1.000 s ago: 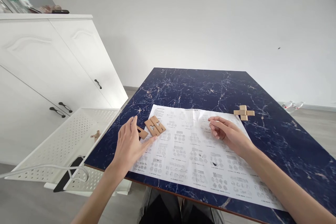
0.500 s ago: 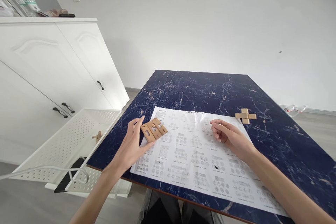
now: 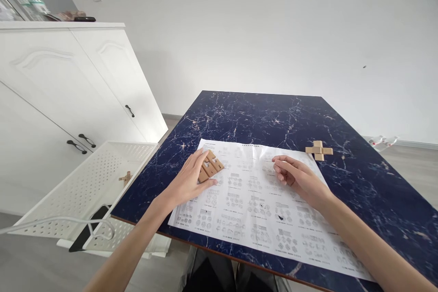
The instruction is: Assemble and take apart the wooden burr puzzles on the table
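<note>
So the flat wooden pieces (image 3: 212, 167) are sitting on the printed sheet (image 3: 236, 219), over at its left side on the blue marbled desk (image 3: 249, 118). The left hand (image 3: 186, 180) is spread around them, fingers over the far side and thumb along the near one; can't tell if it's squeezing at all. The right hand (image 3: 299, 178) is half curled above the sheet, nothing visible in it, and I can't tell if the fingertips meet. There's a cross-shaped block (image 3: 319, 150) by the sheet's far right corner too.

I'd guess those pieces are light and stiff, probably a bit slidey on paper. The thin bits around the cutouts look like the weak spots, so imo hold the solid outer edges.
</note>
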{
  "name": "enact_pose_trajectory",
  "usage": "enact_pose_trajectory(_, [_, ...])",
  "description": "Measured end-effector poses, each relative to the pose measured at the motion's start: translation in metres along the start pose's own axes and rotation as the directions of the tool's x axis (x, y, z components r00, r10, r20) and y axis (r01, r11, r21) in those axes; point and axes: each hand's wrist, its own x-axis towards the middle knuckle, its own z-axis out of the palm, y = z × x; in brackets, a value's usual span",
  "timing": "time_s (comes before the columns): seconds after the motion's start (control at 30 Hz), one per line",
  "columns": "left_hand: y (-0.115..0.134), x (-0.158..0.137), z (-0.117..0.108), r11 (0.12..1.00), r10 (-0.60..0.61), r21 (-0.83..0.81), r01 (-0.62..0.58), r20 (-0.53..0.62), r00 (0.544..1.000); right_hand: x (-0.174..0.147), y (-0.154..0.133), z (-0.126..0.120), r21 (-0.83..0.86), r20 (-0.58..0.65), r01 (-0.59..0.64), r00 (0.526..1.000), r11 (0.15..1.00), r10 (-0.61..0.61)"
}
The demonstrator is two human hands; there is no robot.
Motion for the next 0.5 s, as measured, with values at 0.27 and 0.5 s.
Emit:
enact_pose_trajectory(0.27, [0.012,0.03,0.009,0.996,0.069,0.044,-0.077,0.164,0.984,0.003,0.002,-0.002,-0.012,0.024,0.016,1.0,1.0,-0.016])
enact_pose_trajectory(0.5, [0.036,0.046,0.023,0.983,0.185,-0.024,-0.183,0.186,0.965,0.001,0.0,0.001,-0.06,0.032,0.005,0.999,0.998,-0.003])
